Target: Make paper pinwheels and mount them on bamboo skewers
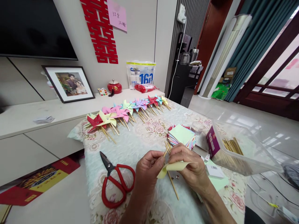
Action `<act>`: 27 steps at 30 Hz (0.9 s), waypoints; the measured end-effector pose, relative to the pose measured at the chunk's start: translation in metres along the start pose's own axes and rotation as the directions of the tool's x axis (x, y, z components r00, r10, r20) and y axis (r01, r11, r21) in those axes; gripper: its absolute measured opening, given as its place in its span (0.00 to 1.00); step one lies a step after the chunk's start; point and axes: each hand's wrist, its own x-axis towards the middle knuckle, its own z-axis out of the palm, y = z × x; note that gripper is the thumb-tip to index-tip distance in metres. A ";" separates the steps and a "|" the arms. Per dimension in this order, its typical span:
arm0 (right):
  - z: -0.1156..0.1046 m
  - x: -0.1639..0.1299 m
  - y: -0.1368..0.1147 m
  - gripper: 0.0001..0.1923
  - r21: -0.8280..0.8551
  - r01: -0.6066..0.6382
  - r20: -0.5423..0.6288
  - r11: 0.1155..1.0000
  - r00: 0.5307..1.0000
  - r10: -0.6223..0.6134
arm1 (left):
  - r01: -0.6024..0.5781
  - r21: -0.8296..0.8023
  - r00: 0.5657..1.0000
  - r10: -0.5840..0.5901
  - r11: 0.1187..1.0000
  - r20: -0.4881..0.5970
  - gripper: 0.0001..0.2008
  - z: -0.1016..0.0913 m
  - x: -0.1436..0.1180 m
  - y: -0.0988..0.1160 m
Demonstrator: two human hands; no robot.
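Note:
Near the middle of the table, a pale yellow paper pinwheel (177, 166) is held between my two hands, its blades partly curled. My left hand (149, 166) is closed, with thumb and fingers pinching the end of a thin wooden stick (165, 152) beside the paper. The fingers of my right hand (190, 166) are closed on the yellow paper; the pinwheel's centre is hidden behind them. Another wooden stick (173, 186) slants out below the hands, and small metal fasteners (177, 177) lie next to it. Red-handled scissors (116, 180) rest to the left, blades pointing away.
Several finished pinwheels (121, 113) line the table's far edge. A stack of coloured paper squares (182, 134) lies beyond my right hand, beside a round clear container (197, 127). At right stands a clear plastic box (252, 161) of wooden sticks, near a small white box (215, 171).

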 end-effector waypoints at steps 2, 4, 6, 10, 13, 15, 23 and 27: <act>0.000 0.001 -0.001 0.09 0.002 0.003 -0.007 1.000 1.000 -0.003 | -0.020 0.019 1.000 0.020 1.000 0.014 0.12 0.001 -0.001 -0.001; 0.000 0.000 -0.001 0.08 0.009 -0.003 -0.019 1.000 1.000 0.003 | -0.036 0.030 0.999 0.035 0.999 0.028 0.11 0.002 -0.003 -0.001; 0.000 0.000 -0.001 0.07 0.018 -0.005 -0.033 1.000 0.999 0.005 | -0.051 0.037 0.998 0.049 0.998 0.035 0.11 0.003 -0.005 0.001; 0.000 0.000 -0.002 0.08 0.014 0.003 -0.066 1.000 0.998 -0.003 | -0.070 0.046 0.997 0.068 0.997 0.046 0.10 0.007 -0.009 0.005; 0.001 0.000 -0.003 0.08 -0.002 0.008 -0.083 1.000 0.997 -0.009 | -0.089 0.053 0.994 0.086 0.995 0.064 0.11 0.008 -0.010 0.007; 0.001 0.000 -0.003 0.08 -0.007 0.018 -0.098 1.000 0.995 -0.018 | -0.112 0.054 0.992 0.108 0.992 0.072 0.10 0.008 -0.011 0.007; 0.001 0.000 -0.003 0.07 -0.009 0.030 -0.121 1.000 0.992 -0.031 | -0.188 0.061 0.980 0.183 0.980 0.083 0.08 0.007 -0.011 0.005; 0.002 0.001 -0.003 0.06 0.007 0.022 -0.127 1.000 0.992 -0.021 | -0.162 0.061 0.984 0.157 0.985 0.080 0.08 0.007 -0.011 0.004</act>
